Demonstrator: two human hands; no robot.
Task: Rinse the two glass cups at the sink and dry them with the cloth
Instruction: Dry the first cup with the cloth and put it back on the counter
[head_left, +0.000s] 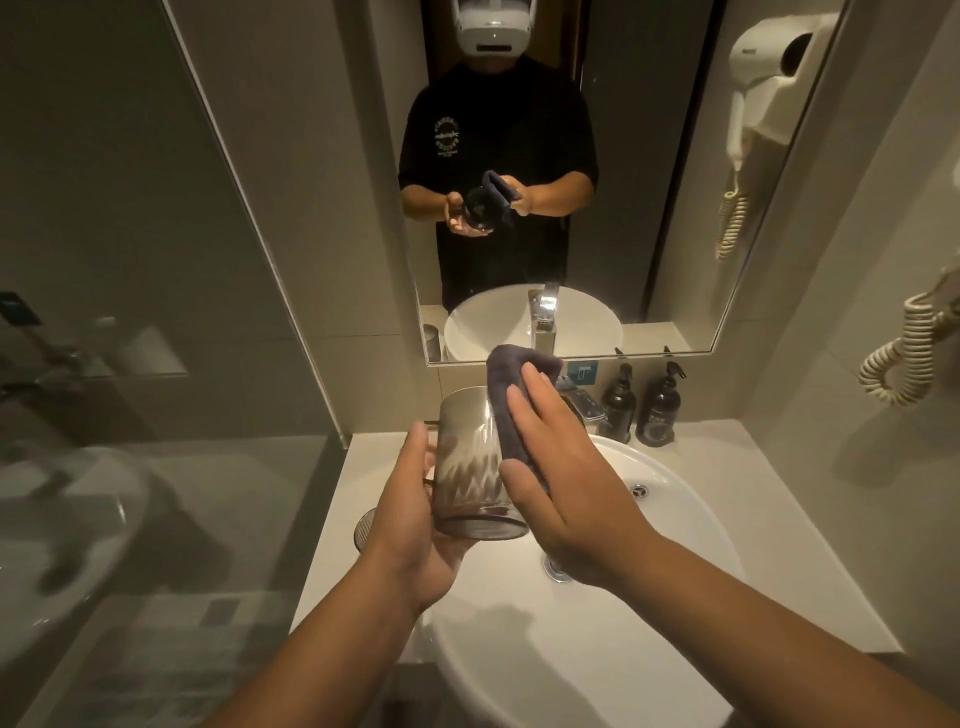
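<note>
While our left hand curls round the glass cup, holding it tilted above the left rim of the sink, our right hand presses the dark cloth against the cup's right side with its fingers laid almost straight. We judge the drying of this cup to be under way; no water appears to run from the tap, so the rinse of this one seems finished. A second glass cup stands on the counter near left, just beside our left wrist, and only its ribbed rim shows. Whether it has been rinsed or dried we cannot tell, so at least part of the task remains.

Our left fingers are seen only dimly through the glass. The cloth's lower end vanishes under our right palm, and whether the thumb pinches it is unclear. Two pump bottles sit far right, labels unreadable. Droplets on the cup are too faint to make out.
</note>
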